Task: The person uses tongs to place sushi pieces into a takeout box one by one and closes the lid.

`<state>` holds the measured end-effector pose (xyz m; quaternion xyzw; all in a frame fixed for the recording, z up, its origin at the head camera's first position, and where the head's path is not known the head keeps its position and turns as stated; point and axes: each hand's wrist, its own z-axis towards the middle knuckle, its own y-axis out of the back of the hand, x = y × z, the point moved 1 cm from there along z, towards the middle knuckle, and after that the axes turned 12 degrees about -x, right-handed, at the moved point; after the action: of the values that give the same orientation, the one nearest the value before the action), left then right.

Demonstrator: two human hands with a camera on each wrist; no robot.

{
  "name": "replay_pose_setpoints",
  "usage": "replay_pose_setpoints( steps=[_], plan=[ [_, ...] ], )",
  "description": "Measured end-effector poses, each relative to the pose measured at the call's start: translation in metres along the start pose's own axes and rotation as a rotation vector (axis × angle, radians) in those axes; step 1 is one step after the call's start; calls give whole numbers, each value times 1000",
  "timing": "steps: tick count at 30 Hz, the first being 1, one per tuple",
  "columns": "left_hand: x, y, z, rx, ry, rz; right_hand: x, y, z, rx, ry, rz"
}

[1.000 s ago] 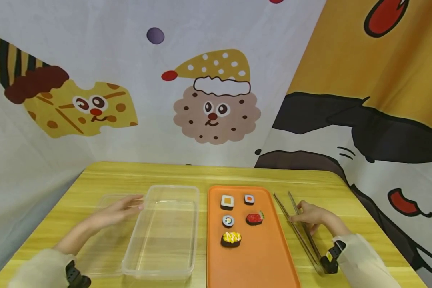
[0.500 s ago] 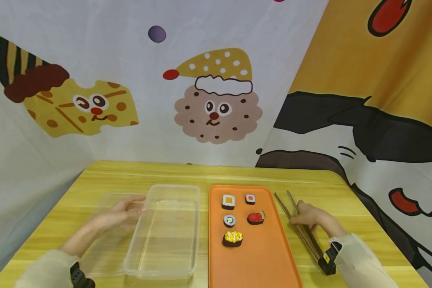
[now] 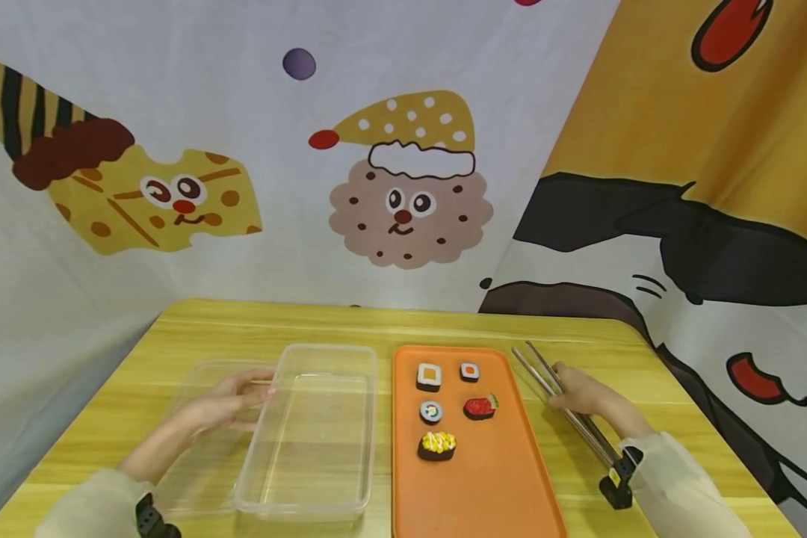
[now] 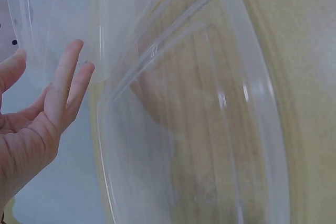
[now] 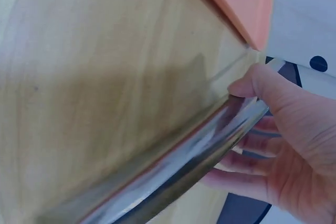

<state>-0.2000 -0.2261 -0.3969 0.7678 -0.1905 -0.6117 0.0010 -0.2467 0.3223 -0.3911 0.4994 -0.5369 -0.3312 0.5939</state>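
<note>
My right hand [image 3: 586, 392] grips a pair of metal tongs [image 3: 595, 441] to the right of the orange tray, thumb on one side and fingers on the other. In the right wrist view the tongs [image 5: 184, 163] slant up into that hand [image 5: 294, 145]. My left hand [image 3: 225, 405] is at the left rim of a clear plastic container [image 3: 323, 433], its fingertips at or very near the wall. Loosely extended fingers show on the left hand [image 4: 47, 114] in the left wrist view, with a clear lid [image 4: 194, 129] beside it.
Several sushi pieces sit on the orange tray [image 3: 484, 486]: a corn-topped one [image 3: 437, 446], a red-topped one [image 3: 480, 407] and small rolls towards the back. The lid [image 3: 195, 471] lies on the wooden table [image 3: 350, 325], left of the container. A printed curtain [image 3: 255, 90] hangs behind.
The right hand has squeezed the tongs' arms closer together and their tips have shifted slightly forward. The left hand has moved little. The whole view has drifted slightly.
</note>
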Motion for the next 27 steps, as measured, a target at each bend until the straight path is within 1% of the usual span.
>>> replay_pose_setpoints(
  steps=[1,5,13,23,27],
  plan=[
    [0,0,0,-1,-2,-1,1,1,2,-22,37,-6],
    [-1,-1,-2,-5,-6,1,8,4,8,-83,120,-41],
    [-1,-2,-3,-11,-11,12,23,7,15,-223,259,-127],
    [-1,-3,-3,-36,-13,16,44,5,19,-343,354,-230],
    [-1,-4,-3,-40,-16,11,51,4,21,-345,346,-233]
  ],
)
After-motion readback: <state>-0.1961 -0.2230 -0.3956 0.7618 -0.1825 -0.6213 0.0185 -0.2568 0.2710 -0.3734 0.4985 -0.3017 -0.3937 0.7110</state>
